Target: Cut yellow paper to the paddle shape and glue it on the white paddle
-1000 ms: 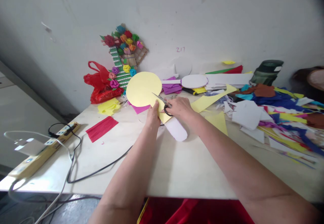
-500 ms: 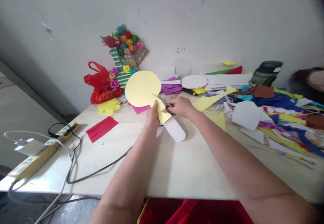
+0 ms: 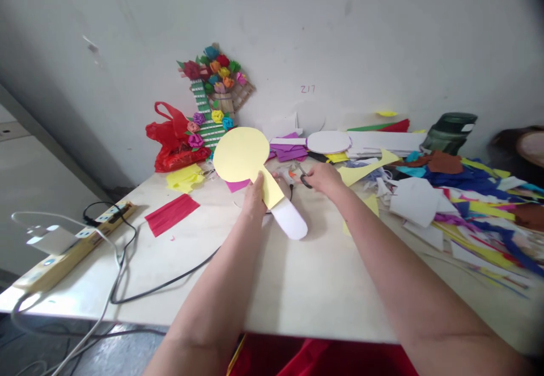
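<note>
My left hand [image 3: 254, 195] pinches the stem of a yellow paper cut-out [image 3: 241, 154] with a round top, holding it upright above the table. A white rounded paper piece [image 3: 290, 221] sticks out below it. My right hand [image 3: 322, 179] is to the right of the cut-out, low over the table, closed on black-handled scissors [image 3: 302, 176]. The scissors are clear of the yellow paper. A yellow offcut [image 3: 366, 167] lies just right of that hand.
Paper scraps in many colours [image 3: 463, 195] cover the right side. A paper flower craft [image 3: 215, 90] leans on the wall beside a red plastic bag [image 3: 172, 144]. A red sheet [image 3: 171, 214], a power strip [image 3: 74, 246] and black cable [image 3: 165, 282] lie left. A dark green container [image 3: 450, 131] stands at the back right.
My right hand has pulled the scissors out of the yellow paper and moved right and down toward the table. The yellow offcut has separated from the cut-out.
</note>
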Demonstrator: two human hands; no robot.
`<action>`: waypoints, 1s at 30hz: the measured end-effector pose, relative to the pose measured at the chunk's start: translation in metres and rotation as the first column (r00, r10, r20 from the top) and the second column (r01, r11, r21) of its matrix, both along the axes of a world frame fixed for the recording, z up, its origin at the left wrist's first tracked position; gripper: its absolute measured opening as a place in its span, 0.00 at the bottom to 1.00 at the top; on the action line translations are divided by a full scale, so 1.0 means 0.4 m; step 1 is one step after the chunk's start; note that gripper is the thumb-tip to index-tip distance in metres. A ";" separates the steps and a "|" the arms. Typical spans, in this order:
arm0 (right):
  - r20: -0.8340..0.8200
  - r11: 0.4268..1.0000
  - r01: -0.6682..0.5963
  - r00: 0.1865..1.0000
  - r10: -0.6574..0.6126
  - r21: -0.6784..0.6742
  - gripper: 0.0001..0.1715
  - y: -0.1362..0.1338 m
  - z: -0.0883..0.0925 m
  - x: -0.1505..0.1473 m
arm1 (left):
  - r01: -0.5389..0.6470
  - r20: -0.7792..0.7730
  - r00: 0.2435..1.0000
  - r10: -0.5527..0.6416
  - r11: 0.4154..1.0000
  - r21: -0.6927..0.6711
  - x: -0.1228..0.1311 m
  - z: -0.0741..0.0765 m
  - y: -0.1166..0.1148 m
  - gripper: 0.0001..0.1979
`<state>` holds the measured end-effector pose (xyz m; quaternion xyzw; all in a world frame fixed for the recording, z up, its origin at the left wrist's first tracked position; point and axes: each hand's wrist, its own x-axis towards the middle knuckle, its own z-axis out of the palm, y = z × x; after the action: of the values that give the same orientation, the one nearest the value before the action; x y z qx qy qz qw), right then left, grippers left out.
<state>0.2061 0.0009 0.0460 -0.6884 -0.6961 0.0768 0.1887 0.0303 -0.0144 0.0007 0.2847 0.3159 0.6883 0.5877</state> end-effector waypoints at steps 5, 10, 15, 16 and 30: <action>0.149 0.985 0.086 0.987 -0.063 -0.150 0.24 0.016 -0.040 0.008 | 0.071 -0.034 0.997 -0.072 0.997 -0.017 -0.001 0.000 -0.002 0.14; 0.106 0.968 0.005 0.994 0.022 -0.251 0.12 0.011 -0.041 0.015 | 0.114 -0.089 0.989 -0.114 0.993 -0.009 0.003 0.003 -0.008 0.13; -0.139 0.986 -0.149 0.978 0.157 0.069 0.17 -0.003 -0.012 -0.016 | 0.174 -0.144 0.975 -0.172 0.985 0.000 0.011 0.009 -0.017 0.14; -0.220 0.975 -0.189 0.953 0.210 0.114 0.17 -0.007 -0.008 -0.027 | 0.183 -0.152 0.972 -0.181 0.983 -0.002 0.014 0.011 -0.019 0.14; -0.244 0.925 -0.223 0.921 0.303 0.307 0.14 -0.025 -0.006 -0.074 | 0.257 -0.192 0.948 -0.255 0.966 -0.018 0.040 0.025 -0.037 0.11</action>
<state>0.1763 -0.0089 0.0436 -0.5364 -0.7519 0.1041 0.3688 0.0464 -0.0291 0.0107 0.3905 0.3294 0.5766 0.6376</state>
